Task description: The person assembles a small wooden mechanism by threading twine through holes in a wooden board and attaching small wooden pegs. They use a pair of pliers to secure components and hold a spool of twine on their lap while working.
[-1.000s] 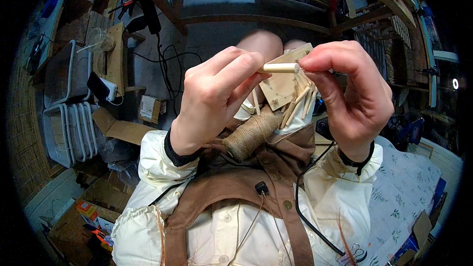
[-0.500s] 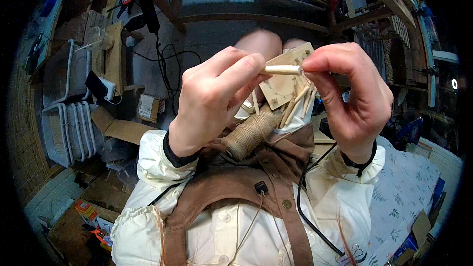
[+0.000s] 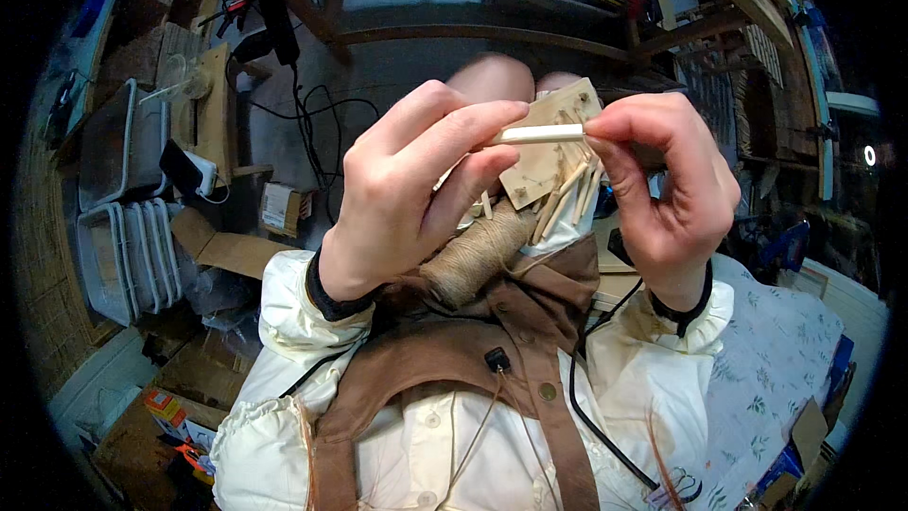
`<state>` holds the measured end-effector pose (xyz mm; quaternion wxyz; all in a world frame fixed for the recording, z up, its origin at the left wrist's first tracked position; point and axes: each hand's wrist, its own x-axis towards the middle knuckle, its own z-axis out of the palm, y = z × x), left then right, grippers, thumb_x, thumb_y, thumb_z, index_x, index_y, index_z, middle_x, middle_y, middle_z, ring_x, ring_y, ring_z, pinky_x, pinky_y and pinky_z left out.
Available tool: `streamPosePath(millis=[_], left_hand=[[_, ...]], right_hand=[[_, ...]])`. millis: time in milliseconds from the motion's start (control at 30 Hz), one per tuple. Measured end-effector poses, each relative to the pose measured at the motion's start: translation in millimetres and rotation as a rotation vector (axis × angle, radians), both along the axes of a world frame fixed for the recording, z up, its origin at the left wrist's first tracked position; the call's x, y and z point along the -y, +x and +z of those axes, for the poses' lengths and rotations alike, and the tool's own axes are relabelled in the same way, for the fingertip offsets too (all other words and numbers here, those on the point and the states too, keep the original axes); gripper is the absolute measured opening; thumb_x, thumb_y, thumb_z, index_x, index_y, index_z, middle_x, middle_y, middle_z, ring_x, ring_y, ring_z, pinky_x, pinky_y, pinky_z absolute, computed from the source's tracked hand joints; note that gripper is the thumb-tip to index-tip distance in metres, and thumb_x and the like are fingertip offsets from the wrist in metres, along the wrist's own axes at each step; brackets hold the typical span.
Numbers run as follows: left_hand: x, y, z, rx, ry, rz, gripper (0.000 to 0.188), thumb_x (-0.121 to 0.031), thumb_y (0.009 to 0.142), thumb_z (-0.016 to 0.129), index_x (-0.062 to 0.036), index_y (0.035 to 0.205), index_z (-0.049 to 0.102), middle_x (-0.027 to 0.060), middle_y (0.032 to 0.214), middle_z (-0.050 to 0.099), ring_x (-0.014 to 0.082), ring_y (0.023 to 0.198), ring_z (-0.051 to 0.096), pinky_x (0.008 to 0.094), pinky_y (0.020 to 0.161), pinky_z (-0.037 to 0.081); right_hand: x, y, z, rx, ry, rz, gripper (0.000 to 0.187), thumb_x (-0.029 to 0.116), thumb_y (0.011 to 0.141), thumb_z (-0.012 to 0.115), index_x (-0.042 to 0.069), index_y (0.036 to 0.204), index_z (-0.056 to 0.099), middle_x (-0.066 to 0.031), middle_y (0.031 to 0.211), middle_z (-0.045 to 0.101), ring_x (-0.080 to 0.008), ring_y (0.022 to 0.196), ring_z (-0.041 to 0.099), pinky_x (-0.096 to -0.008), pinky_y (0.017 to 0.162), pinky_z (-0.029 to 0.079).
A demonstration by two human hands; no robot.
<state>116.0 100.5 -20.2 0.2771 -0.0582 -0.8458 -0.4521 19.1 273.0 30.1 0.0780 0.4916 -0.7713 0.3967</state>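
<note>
A short, pale wooden stick (image 3: 544,134) lies level between my hands, above my lap. My right hand (image 3: 673,194) pinches its right end between thumb and fingertips. Around the left end, the thumb and index finger of my left hand (image 3: 392,185) are spread apart; the stick's tip runs in between them, partly hidden. Below the hands, a cone of brown twine (image 3: 478,255) rests on my lap. Beyond it lies a square wooden board (image 3: 539,166) with small fixtures at its corners. Several thin wooden sticks (image 3: 565,201) are heaped beside the board on something white.
At the left stand grey plastic baskets (image 3: 132,255), an open cardboard box (image 3: 222,244) and a white device (image 3: 194,170) on a wooden stand. Black cables (image 3: 307,114) trail over the floor. A wooden frame bar (image 3: 482,35) crosses ahead, and a leaf-patterned cloth (image 3: 771,369) lies at the right.
My left thumb and index finger have spread apart around the stick's left end. The stick has turned slightly, showing a flat side. My right hand keeps its pinch and sits slightly lower.
</note>
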Motion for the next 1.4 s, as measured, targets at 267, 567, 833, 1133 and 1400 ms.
streamPosePath(millis=[267,567,833,1133,1400], left_hand=[[-8,-3,-9,-0.144,-0.037,0.065,0.023,-0.002,0.071,0.074,-0.0019,0.093,0.068,0.0080,0.079,0.056,0.0183,0.064,0.057,0.0284,0.054,0.046],[-13,-3,-7,-0.011,-0.045,0.020,0.022,-0.001,0.077,0.071,-0.0003,0.098,0.069,0.0099,0.087,0.060,0.0146,0.066,0.058,0.0232,0.057,0.047],[-16,-4,-13,-0.140,-0.048,0.057,0.021,-0.003,0.070,0.076,-0.0016,0.089,0.069,0.0067,0.079,0.057,0.0166,0.064,0.059,0.0260,0.053,0.047],[-21,-6,-13,0.004,-0.079,0.039,0.019,-0.004,0.077,0.071,-0.0012,0.096,0.069,0.0099,0.088,0.059,0.0188,0.070,0.060,0.0283,0.062,0.049],[-18,-10,-20,-0.129,-0.092,0.039,0.025,0.001,0.069,0.077,-0.0017,0.092,0.069,0.0084,0.083,0.058,0.0160,0.065,0.060,0.0244,0.055,0.049]], right_hand=[[-8,3,-10,0.246,-0.024,-0.053,0.013,-0.004,0.076,0.067,0.000,0.086,0.061,-0.0107,0.077,0.061,-0.0210,0.066,0.061,-0.0285,0.061,0.049],[-14,4,-10,0.183,0.040,-0.093,0.010,-0.002,0.078,0.067,0.000,0.085,0.059,-0.0098,0.075,0.059,-0.0208,0.065,0.061,-0.0290,0.059,0.048],[-20,6,-19,0.433,0.071,-0.073,0.006,0.001,0.087,0.062,-0.004,0.088,0.057,-0.0066,0.083,0.059,-0.0090,0.072,0.057,-0.0207,0.066,0.046],[-19,4,-22,0.330,0.041,-0.143,0.008,0.003,0.082,0.066,0.000,0.086,0.060,-0.0092,0.076,0.061,-0.0180,0.065,0.061,-0.0281,0.060,0.048],[-21,6,-24,0.642,0.045,-0.153,0.007,0.004,0.083,0.065,-0.001,0.086,0.060,-0.0083,0.076,0.062,-0.0149,0.067,0.061,-0.0266,0.061,0.048]])
